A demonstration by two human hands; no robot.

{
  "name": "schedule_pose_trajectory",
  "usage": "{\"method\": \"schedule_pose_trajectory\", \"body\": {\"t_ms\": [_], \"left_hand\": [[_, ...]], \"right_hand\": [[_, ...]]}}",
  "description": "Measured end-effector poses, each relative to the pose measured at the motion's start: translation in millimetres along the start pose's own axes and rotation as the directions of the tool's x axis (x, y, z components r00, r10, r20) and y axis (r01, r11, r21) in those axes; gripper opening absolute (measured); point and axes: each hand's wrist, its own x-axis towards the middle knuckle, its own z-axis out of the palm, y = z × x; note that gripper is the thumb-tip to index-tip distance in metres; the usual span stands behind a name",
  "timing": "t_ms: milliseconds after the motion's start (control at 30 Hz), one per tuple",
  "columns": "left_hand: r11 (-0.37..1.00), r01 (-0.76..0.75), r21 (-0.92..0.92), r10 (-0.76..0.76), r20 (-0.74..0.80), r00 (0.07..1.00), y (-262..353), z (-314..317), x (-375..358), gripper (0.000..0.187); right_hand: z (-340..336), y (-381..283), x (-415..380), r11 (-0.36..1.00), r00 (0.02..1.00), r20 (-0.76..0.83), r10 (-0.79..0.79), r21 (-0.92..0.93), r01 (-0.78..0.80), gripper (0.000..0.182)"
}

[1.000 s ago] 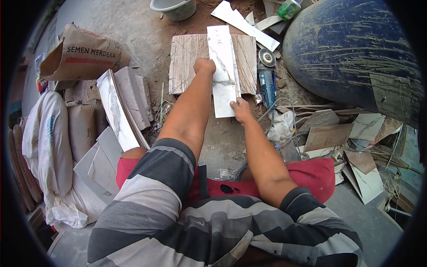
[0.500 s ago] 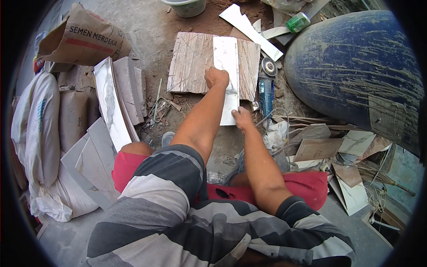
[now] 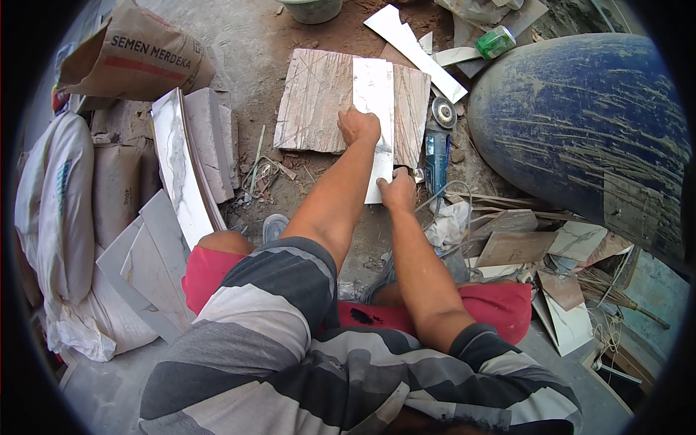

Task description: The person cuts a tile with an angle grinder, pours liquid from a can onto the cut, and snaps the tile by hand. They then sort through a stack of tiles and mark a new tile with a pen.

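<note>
A narrow white marble-patterned tile strip (image 3: 373,81) lies lengthwise across a scored, brownish slab (image 3: 312,98), its near end jutting past the slab's front edge. My left hand (image 3: 359,127) is closed at the strip's left edge, about halfway along, with its fingers curled. At the near end, my right hand (image 3: 398,191) grips the strip's right edge, thumb on top; the fingers below are partly hidden. Just right of the slab, a blue angle grinder (image 3: 436,161) rests on the ground with its disc (image 3: 444,113) facing up.
Broken tile offcuts (image 3: 417,54) and a green can (image 3: 495,43) lie beyond the slab. A large blue drum (image 3: 573,116) lies at right, above scattered tile pieces (image 3: 516,247). Leftward are leaning tiles (image 3: 177,159), a cement bag (image 3: 148,54) and white sacks (image 3: 61,203).
My right hand has shifted slightly inward over the strip's near right corner. My left hand keeps its place on the strip. The whole view has moved a little.
</note>
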Motion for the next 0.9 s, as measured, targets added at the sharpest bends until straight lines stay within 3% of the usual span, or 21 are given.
{"method": "schedule_pose_trajectory", "body": {"t_ms": [200,300,400,500,533,633,700,767,867,900], "left_hand": [[0.998,0.040,0.051,-0.043,0.068,0.997,0.4,-3.5,-10.6,0.045],[1.000,-0.021,-0.012,0.021,-0.014,1.000,-9.6,7.0,-13.3,0.047],[0.999,-0.029,-0.031,0.027,-0.059,0.998,-11.0,6.5,-13.8,0.043],[1.000,-0.003,-0.004,0.003,0.035,0.999,-15.8,3.6,-5.4,0.043],[0.999,-0.002,-0.043,0.002,0.012,1.000,-19.9,4.2,0.4,0.041],[0.991,-0.006,-0.136,-0.005,-0.080,0.997,-33.3,-6.0,1.6,0.036],[0.963,0.043,-0.266,-0.082,-0.135,0.988,-65.3,-12.0,1.5,0.033],[0.935,0.115,-0.334,-0.176,-0.157,0.972,-94.7,-8.5,-5.8,0.035],[0.809,0.312,-0.498,-0.392,-0.062,0.918,-156.2,17.8,-23.3,0.037],[0.805,0.313,-0.503,-0.396,-0.065,0.916,-168.5,23.8,-29.2,0.037]], "right_hand": [[-3.3,-7.6,3.1,0.996,1.000,-0.016,0.006,-0.094,-0.008,0.045],[0.8,-9.0,10.1,0.998,0.996,-0.078,-0.047,-0.043,0.043,0.048],[6.0,-18.1,25.5,0.980,0.970,-0.144,-0.197,-0.046,0.193,0.061],[21.3,-31.9,36.1,0.970,0.948,-0.208,-0.242,-0.072,0.232,0.065],[20.7,-41.0,36.1,0.980,0.972,-0.124,-0.199,-0.038,0.196,0.076],[41.1,-53.3,31.6,0.990,0.973,-0.186,-0.138,-0.066,0.128,0.088],[53.0,-53.2,22.1,0.989,0.982,-0.157,-0.108,-0.115,0.091,0.098],[56.5,-56.9,14.3,0.986,0.958,-0.256,-0.132,-0.132,0.101,0.099],[58.3,-56.9,8.5,0.983,0.965,-0.222,-0.136,-0.154,0.104,0.100],[58.0,-58.5,9.0,0.982,0.965,-0.226,-0.134,-0.162,0.099,0.099]]}}
